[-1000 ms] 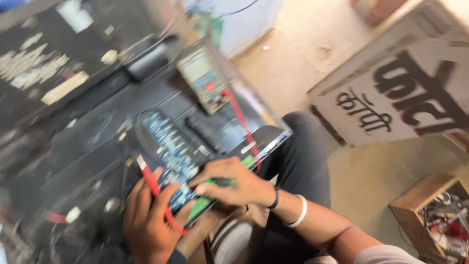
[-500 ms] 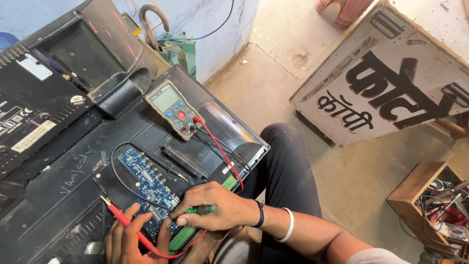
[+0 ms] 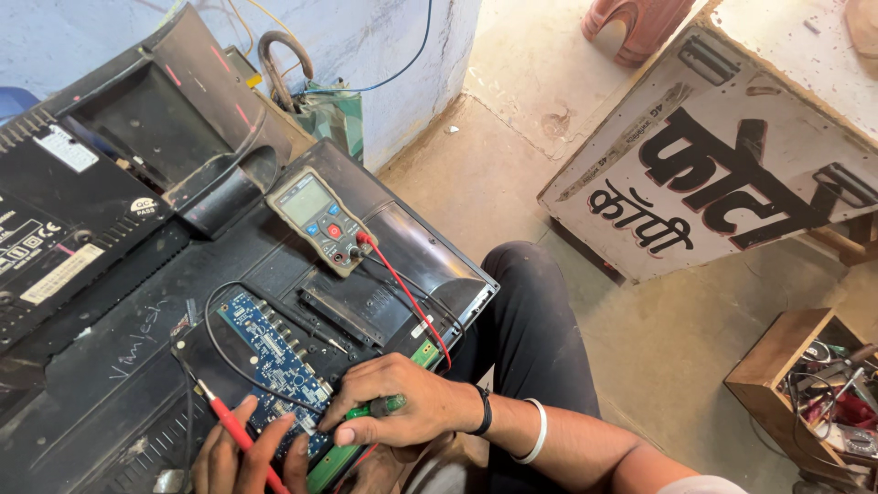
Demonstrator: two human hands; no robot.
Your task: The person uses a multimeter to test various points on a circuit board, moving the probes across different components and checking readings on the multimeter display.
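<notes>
A blue circuit board (image 3: 274, 357) lies on the back of a black flat-panel set (image 3: 137, 366) across my lap. My left hand (image 3: 240, 453) grips a red probe (image 3: 240, 437) whose tip touches the board's left edge. My right hand (image 3: 395, 402) presses down on the board's lower right end, where a green board strip (image 3: 331, 462) sticks out; what it holds there is hidden under the fingers. A grey-green multimeter (image 3: 317, 220) rests on the set further back, with red and black leads (image 3: 407, 293) running down to my hands.
A second black casing (image 3: 110, 174) leans against the blue wall at left. A white painted signboard (image 3: 722, 155) lies on the concrete floor at right. A wooden box of tools and wires (image 3: 809, 384) stands at lower right. A reddish stool (image 3: 640, 27) is at the top.
The view has swung so the set and meter sit lower and more to the left. Both hands stay on the blue board, and the red probe remains in my left hand.
</notes>
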